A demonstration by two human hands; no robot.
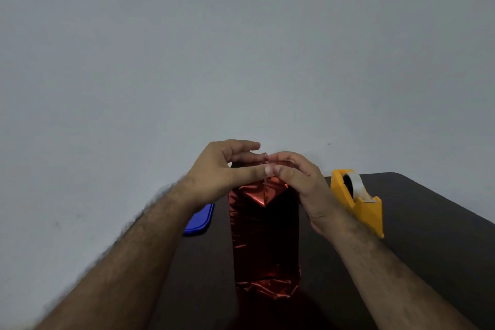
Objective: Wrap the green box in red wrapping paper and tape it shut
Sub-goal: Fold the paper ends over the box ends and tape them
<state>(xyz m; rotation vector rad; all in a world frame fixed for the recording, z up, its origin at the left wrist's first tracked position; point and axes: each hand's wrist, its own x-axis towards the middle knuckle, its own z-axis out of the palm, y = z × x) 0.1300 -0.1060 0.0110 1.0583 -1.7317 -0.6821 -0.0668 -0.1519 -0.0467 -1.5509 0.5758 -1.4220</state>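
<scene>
A long box covered in shiny red wrapping paper (263,233) lies lengthwise on the dark table (428,236), and none of its green shows. Its near end is crumpled loose paper; its far end is folded into a pointed flap. My left hand (222,171) and my right hand (297,179) meet at that far end, thumbs touching. Both pinch the folded paper edge there between thumb and fingers. Something thin and clear, perhaps tape, shows between the fingertips, but I cannot tell.
A yellow tape dispenser (359,201) with a clear tape roll stands right of the box, close to my right wrist. A blue flat lid or tray (199,220) lies to the left, partly under my left forearm. A grey wall rises behind the table.
</scene>
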